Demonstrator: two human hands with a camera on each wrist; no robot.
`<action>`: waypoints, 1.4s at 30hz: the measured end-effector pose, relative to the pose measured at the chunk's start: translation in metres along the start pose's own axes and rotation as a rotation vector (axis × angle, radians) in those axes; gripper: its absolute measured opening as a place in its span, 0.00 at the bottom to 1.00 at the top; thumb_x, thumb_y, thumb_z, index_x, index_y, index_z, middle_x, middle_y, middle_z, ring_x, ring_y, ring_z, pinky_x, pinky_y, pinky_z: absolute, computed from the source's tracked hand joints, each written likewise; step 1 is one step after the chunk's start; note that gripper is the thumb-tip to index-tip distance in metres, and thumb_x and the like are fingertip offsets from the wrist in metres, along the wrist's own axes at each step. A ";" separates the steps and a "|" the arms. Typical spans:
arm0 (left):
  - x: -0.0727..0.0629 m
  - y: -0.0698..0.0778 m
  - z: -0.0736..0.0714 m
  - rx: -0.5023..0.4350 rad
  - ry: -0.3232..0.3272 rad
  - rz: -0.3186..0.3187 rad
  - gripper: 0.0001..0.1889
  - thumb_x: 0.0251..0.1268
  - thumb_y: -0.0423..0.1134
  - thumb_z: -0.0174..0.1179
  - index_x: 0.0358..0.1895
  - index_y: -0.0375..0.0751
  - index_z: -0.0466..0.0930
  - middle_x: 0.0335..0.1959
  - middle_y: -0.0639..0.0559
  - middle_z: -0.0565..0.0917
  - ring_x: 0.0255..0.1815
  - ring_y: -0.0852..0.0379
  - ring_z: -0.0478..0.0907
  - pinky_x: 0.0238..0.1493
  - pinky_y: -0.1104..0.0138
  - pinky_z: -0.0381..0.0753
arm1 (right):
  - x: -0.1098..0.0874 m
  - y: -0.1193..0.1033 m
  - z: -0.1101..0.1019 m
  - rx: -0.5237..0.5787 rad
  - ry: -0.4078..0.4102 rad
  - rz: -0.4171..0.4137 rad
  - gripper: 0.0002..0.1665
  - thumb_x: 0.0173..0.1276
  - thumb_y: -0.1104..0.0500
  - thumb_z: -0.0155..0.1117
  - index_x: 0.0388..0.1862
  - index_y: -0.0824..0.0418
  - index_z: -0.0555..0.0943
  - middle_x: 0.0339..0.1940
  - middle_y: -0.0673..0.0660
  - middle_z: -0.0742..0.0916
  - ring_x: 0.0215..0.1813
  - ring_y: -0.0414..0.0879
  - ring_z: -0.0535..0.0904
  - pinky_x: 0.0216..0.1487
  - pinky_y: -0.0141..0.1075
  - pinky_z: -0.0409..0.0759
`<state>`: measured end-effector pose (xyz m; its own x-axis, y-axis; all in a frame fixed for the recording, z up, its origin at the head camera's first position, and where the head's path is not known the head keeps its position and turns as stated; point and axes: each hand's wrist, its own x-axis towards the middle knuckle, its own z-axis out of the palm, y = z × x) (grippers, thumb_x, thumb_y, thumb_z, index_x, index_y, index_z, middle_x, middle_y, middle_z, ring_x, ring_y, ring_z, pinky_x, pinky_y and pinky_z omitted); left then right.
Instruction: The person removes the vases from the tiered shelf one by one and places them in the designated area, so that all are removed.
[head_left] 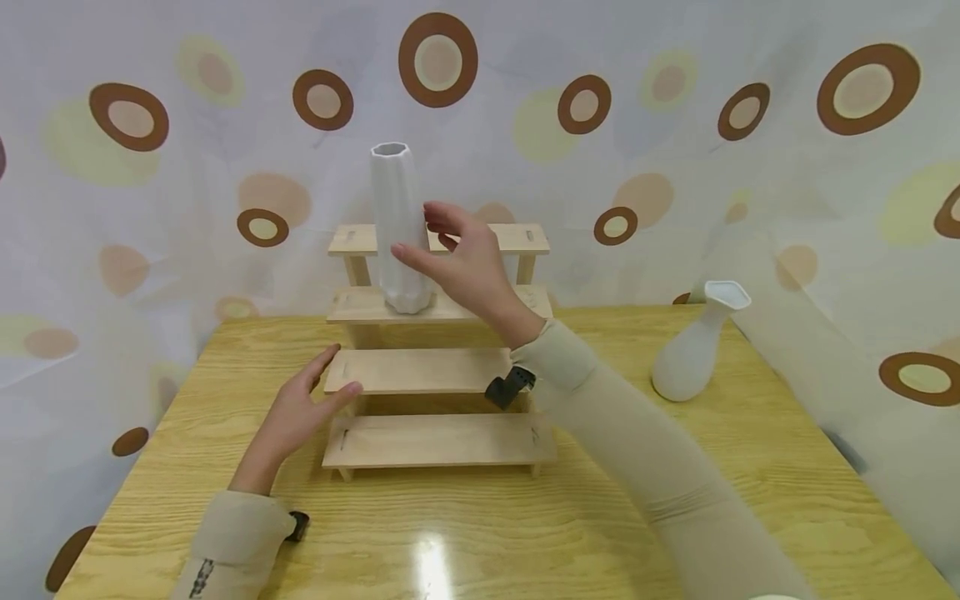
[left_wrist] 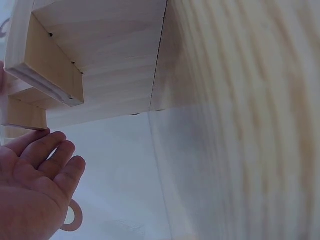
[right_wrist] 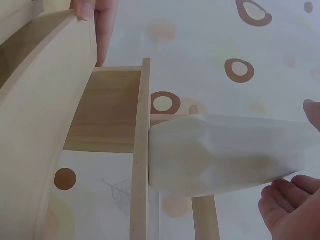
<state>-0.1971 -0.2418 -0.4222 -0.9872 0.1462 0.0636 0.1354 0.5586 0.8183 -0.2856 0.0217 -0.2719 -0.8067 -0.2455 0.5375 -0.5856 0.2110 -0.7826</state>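
A tall white ribbed vase [head_left: 393, 217] stands upright on the second tier from the top of a wooden tiered stand [head_left: 420, 371]. My right hand [head_left: 468, 262] is at the vase's right side, thumb in front of it and fingertips by its right edge. In the right wrist view, the vase [right_wrist: 215, 155] lies between the thumb and loosely bent fingers; firm contact is not plain. My left hand [head_left: 296, 408] holds the left end of the tier below, thumb on its front edge and index finger at the back corner. The other fingers [left_wrist: 70, 175] hang free.
A second white vase [head_left: 686, 354], round-bodied with a flared angular mouth, stands on the wooden table [head_left: 615, 500] right of the stand. A patterned cloth [head_left: 525, 158] with brown rings hangs behind the table and along its sides. The right forearm crosses before the stand's right end.
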 end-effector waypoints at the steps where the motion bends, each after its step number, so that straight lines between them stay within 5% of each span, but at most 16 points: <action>1: 0.000 0.000 0.000 0.000 0.000 0.001 0.43 0.68 0.60 0.59 0.80 0.55 0.48 0.79 0.43 0.51 0.77 0.36 0.49 0.72 0.41 0.54 | 0.001 -0.001 0.002 -0.008 0.005 0.002 0.38 0.58 0.50 0.78 0.65 0.61 0.76 0.59 0.52 0.82 0.58 0.39 0.78 0.63 0.35 0.75; 9: 0.001 0.001 -0.001 0.002 -0.003 0.002 0.43 0.68 0.60 0.59 0.80 0.54 0.48 0.79 0.44 0.51 0.77 0.37 0.48 0.72 0.41 0.54 | 0.009 -0.005 0.018 -0.032 0.050 0.064 0.40 0.56 0.49 0.79 0.65 0.60 0.76 0.56 0.52 0.83 0.54 0.41 0.79 0.57 0.35 0.78; 19: 0.001 0.001 0.001 0.006 -0.012 -0.027 0.44 0.67 0.63 0.59 0.80 0.58 0.48 0.79 0.44 0.50 0.77 0.35 0.49 0.71 0.39 0.55 | 0.006 -0.001 0.021 -0.014 0.124 0.041 0.33 0.58 0.54 0.78 0.61 0.63 0.79 0.52 0.55 0.86 0.50 0.42 0.82 0.51 0.33 0.81; 42: 0.001 0.001 0.000 0.023 -0.026 -0.041 0.44 0.67 0.63 0.57 0.80 0.60 0.45 0.80 0.44 0.48 0.76 0.32 0.48 0.69 0.37 0.55 | -0.024 0.004 -0.053 0.026 0.202 0.064 0.31 0.56 0.58 0.79 0.59 0.64 0.81 0.50 0.58 0.86 0.50 0.47 0.82 0.51 0.37 0.84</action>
<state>-0.1980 -0.2413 -0.4217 -0.9895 0.1436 0.0154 0.0971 0.5831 0.8066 -0.2731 0.0788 -0.2711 -0.8431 -0.0374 0.5364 -0.5326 0.1953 -0.8235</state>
